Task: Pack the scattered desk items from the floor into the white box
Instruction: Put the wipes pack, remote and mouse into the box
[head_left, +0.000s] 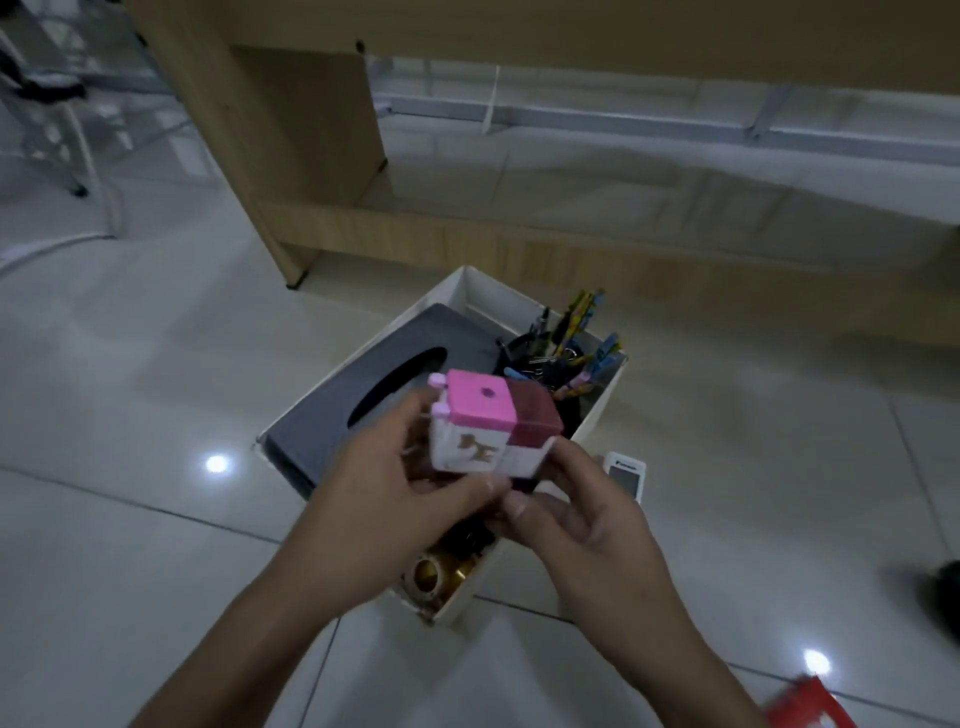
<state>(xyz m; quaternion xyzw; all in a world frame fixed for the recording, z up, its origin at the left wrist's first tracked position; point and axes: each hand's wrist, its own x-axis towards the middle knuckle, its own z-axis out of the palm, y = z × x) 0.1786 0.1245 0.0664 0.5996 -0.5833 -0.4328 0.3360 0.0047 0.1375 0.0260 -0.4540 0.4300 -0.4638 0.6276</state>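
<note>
While both hands are holding the pink sharpener (493, 423) just above the white box (597, 415), the left hand (395, 488) is clamping its left side and the right hand (576, 499) is gripping its lower right corner. Inside the box, a grey tissue holder (363, 384) is lying along the left wall and a pen cup (550, 358) is standing at the far right corner. A white remote (626, 475) is lying on the floor (156, 415) just beside the box's right edge, and open tiles are spreading on the left.

Hands: 2, left hand (384, 499), right hand (582, 514)
White box (610, 395): 1
Pink sharpener (488, 428): 1
Grey tissue holder (363, 395): 1
Black pen cup (524, 353): 1
Pens in cup: several, blurred, can't count
Gold round item (434, 574): 1
White remote (626, 475): 1
Red item (810, 706): 1
Wooden desk (291, 130): 1
</note>
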